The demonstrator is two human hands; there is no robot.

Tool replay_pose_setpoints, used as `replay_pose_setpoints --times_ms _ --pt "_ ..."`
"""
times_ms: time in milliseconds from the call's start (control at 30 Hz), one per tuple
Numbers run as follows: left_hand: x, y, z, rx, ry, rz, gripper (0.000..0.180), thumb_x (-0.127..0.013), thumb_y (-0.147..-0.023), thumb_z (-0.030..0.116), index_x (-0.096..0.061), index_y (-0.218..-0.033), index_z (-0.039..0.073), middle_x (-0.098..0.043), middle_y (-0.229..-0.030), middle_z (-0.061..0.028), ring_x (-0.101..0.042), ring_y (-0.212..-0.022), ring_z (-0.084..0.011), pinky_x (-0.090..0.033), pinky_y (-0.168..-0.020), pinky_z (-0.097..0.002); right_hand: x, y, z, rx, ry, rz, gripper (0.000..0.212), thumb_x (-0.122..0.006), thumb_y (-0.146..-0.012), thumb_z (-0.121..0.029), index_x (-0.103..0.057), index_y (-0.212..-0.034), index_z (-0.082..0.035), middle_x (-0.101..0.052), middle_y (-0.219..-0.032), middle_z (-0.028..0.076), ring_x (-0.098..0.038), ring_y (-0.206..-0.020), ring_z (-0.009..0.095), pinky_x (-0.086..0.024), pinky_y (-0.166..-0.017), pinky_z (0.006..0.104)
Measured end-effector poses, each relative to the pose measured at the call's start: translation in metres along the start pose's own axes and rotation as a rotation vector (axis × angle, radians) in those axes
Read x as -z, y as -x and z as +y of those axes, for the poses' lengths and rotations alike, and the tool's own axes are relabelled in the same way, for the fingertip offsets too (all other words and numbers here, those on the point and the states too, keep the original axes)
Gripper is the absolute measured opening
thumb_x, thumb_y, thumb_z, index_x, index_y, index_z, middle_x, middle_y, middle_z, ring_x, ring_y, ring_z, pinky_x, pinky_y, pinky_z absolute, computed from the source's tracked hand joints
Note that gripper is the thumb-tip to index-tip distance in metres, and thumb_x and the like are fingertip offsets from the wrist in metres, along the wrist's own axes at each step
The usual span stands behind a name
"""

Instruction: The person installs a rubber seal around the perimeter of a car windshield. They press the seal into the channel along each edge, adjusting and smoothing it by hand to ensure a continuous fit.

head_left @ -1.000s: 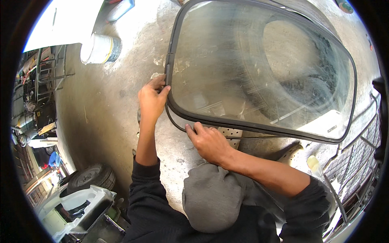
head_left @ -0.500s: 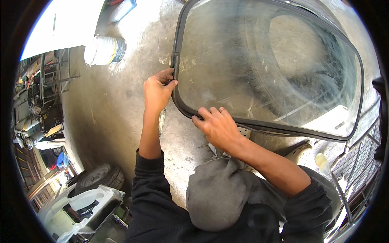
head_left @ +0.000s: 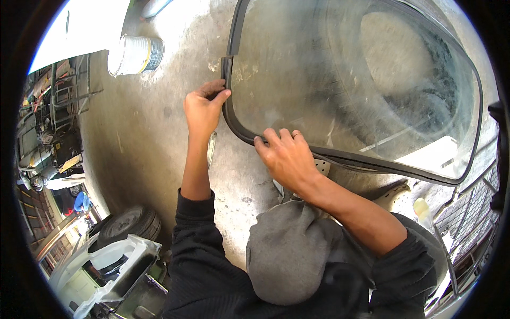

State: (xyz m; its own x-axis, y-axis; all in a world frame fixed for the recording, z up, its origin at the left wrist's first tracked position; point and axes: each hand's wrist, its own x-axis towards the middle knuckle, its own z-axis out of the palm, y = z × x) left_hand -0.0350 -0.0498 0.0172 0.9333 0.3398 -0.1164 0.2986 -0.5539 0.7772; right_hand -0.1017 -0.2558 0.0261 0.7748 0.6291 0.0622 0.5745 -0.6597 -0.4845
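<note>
A large pane of vehicle glass (head_left: 297,69) lies before me, edged with a black rubber seal (head_left: 366,160). Between thumb and fingers, my left hand (head_left: 203,110) pinches the seal along the pane's left side. Just above that hand, an end of the seal sits slightly outward of the adjoining strip, with a break between them. My right hand (head_left: 289,159) grips the seal near the lower left corner, its fingers curled over the edge onto the glass. The undersides of both grips are hidden.
Under the glass a large tyre (head_left: 340,69) shows through. A can (head_left: 136,55) lies on its side on the concrete floor (head_left: 133,143) at upper left. A wheel (head_left: 130,226) and car parts are at lower left. A wire mesh rack (head_left: 467,212) stands at right.
The seal's end by my left hand has shifted outward from the adjoining strip, opening a break. My left hand still pinches the seal; my right hand stays near the corner.
</note>
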Motion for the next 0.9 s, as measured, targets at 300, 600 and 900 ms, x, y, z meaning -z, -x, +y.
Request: replay_pose_setpoints --times_ms 300,600,900 --pt "-0.012 0.009 -0.006 -0.027 0.000 0.142 0.023 -0.071 -0.073 0.006 -0.068 -0.094 -0.006 -0.069 -0.084 -0.0156 -0.065 -0.078 -0.0195 -0.050 -0.075 -0.0282 -0.002 0.003 -0.004 0.038 0.011 -0.078 0.034 -0.058 -0.072 -0.011 -0.064 -0.105 -0.004 -0.056 -0.091 0.007 -0.057 -0.076 0.022 -0.046 -0.066 0.0352" --pt "-0.012 0.015 -0.017 0.243 0.245 0.061 0.031 -0.053 -0.092 0.018 -0.059 -0.108 -0.009 -0.064 -0.096 -0.0145 -0.063 -0.085 -0.0195 -0.049 -0.072 -0.0324 -0.004 0.006 -0.002 0.068 -0.017 -0.034 0.035 -0.058 -0.072 -0.009 -0.064 -0.106 -0.005 -0.055 -0.090 0.006 -0.056 -0.072 0.021 -0.046 -0.065 0.0351" --pt "-0.029 0.023 -0.002 0.145 0.273 -0.070 0.035 -0.047 -0.095 0.017 -0.050 -0.121 -0.007 -0.063 -0.092 -0.0119 -0.064 -0.068 -0.0174 -0.051 -0.054 -0.0286 -0.008 0.005 0.002 0.106 -0.010 0.071 0.025 -0.057 -0.074 -0.012 -0.066 -0.095 -0.001 -0.054 -0.079 0.006 -0.056 -0.065 0.019 -0.047 -0.060 0.0328"
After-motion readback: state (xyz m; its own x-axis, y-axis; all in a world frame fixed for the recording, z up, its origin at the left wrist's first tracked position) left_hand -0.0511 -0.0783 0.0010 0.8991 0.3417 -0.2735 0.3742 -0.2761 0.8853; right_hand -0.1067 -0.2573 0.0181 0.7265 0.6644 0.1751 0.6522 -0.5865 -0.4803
